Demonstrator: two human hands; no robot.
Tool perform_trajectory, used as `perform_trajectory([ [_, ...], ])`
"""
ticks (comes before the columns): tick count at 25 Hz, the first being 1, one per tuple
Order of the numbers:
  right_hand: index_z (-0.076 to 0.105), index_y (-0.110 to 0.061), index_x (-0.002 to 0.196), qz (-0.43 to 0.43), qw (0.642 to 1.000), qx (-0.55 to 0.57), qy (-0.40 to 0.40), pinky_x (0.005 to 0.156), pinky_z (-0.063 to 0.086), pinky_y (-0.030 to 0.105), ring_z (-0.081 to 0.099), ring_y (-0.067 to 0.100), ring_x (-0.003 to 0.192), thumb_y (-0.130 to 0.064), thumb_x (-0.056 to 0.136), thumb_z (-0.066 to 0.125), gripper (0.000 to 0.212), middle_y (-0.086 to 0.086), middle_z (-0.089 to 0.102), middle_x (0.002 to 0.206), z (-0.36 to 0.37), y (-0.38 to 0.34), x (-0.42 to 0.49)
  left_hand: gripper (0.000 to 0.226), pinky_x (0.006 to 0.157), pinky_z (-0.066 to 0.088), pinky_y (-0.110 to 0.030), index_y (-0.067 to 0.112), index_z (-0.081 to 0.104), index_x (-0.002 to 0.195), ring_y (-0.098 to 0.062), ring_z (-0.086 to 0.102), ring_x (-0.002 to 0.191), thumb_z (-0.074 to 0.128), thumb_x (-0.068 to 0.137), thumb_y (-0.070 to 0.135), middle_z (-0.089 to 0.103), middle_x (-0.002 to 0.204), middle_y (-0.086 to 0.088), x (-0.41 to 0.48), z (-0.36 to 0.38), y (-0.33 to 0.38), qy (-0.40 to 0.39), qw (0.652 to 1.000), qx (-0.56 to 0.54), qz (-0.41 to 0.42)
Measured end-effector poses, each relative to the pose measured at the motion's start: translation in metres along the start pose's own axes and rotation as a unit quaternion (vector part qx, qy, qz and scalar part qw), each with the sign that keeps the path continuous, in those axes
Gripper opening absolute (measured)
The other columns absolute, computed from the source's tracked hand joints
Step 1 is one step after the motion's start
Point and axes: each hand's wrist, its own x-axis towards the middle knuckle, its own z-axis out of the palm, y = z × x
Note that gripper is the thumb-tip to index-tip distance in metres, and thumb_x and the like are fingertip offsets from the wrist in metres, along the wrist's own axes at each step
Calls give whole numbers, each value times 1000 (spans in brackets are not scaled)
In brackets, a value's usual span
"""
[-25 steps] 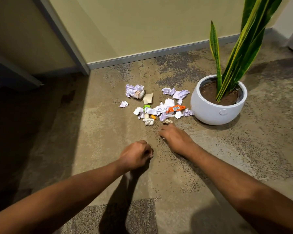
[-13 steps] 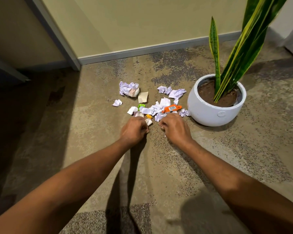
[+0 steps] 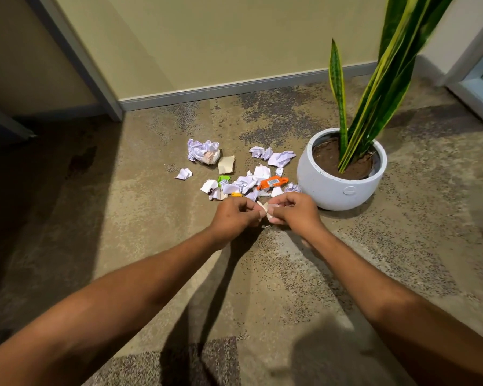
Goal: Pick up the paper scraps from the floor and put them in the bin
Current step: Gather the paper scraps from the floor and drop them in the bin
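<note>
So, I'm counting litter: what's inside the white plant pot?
The white pot holds brown soil and tall green leaves. Nothing else shows there; its near rim hides some soil.

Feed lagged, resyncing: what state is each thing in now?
small scrap: held between both hands.
left hand: curled, pinching the small scrap.
right hand: curled, pinching the same scrap.
scrap pile: loose on the floor.
orange wrapper: lying in the pile.
plant pot: upright beside the pile.
bin: not in view.
</note>
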Motion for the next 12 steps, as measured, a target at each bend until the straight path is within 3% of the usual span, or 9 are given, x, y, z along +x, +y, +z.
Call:
perform_trajectory([
  [2,80,-7,98,10,999,53,1,69,67,33,79,26,80,3,90,81,13,21,81,96,-13,-4,-11,9,72,61,-34,-3,77,95,-24,69,73,81,91,4,77,86,-18,-7,9,16,-18,998,-64,-14],
  [5,80,-6,100,-8,997,71,5,71,66,33,77,21,78,5,90,80,15,17,82,95,-37,-16,-30,15,67,60,-29,-8,75,100,-23,68,71,81,91,4,76,87,-17,-16,22,42,-41,997,-72,-3],
  [9,79,-5,99,-55,995,79,34,77,66,36,74,24,79,7,91,78,15,13,79,89,-79,-38,-57,13,79,65,-32,-7,77,99,-23,73,80,81,90,2,78,99,-26,-23,55,79,-81,992,-82,50],
  [12,80,-8,99,-83,991,73,77,83,67,39,75,23,83,5,91,78,15,13,80,92,-120,-55,-78,7,82,67,-33,0,80,94,-21,77,85,83,89,4,79,99,-23,-22,90,112,-107,987,-74,92],
])
